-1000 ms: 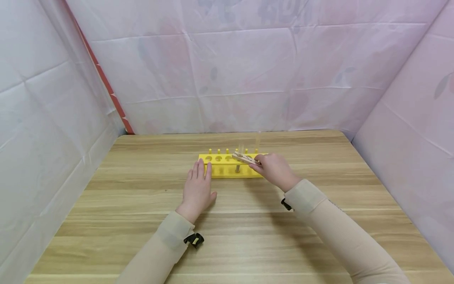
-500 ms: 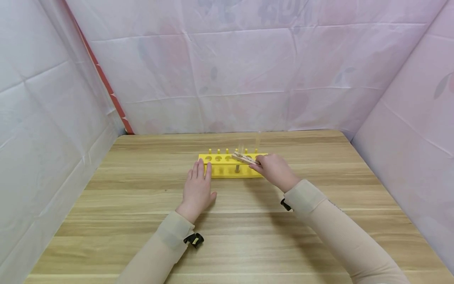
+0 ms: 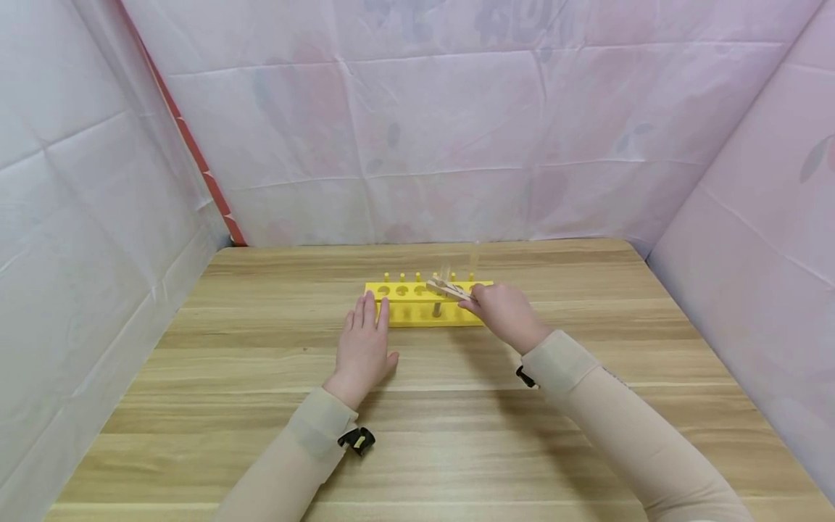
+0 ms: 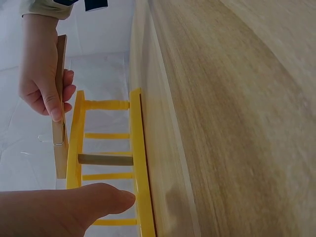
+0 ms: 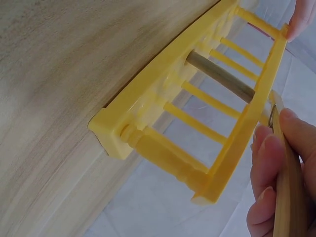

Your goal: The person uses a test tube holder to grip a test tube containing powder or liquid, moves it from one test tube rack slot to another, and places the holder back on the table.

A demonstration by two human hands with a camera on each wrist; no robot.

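Note:
A yellow test tube rack [image 3: 404,320] stands on the table, with a row of holes along its upper shelf. My left hand [image 3: 362,351] rests its straight fingers on the rack's left end. In my right hand [image 3: 509,313] I grip a wooden test tube clamp [image 3: 446,291], whose front end lies just over the upper shelf at a test tube. The tube's grey-brown lower part [image 5: 222,76] shows between the shelves, and its clear top [image 3: 445,272] rises above the clamp. Whether the clamp's jaws pinch the glass I cannot tell.
Yellow pegs [image 3: 418,277] stand up along the rack's back edge. A faint, clear upright shape [image 3: 474,259], perhaps another tube, shows at its right. The wooden table [image 3: 417,428] reaches back to pale hanging sheets [image 3: 443,123] on three sides.
The tube's clear top stands very slightly farther right than before. Both hands and the rack keep almost the same place.

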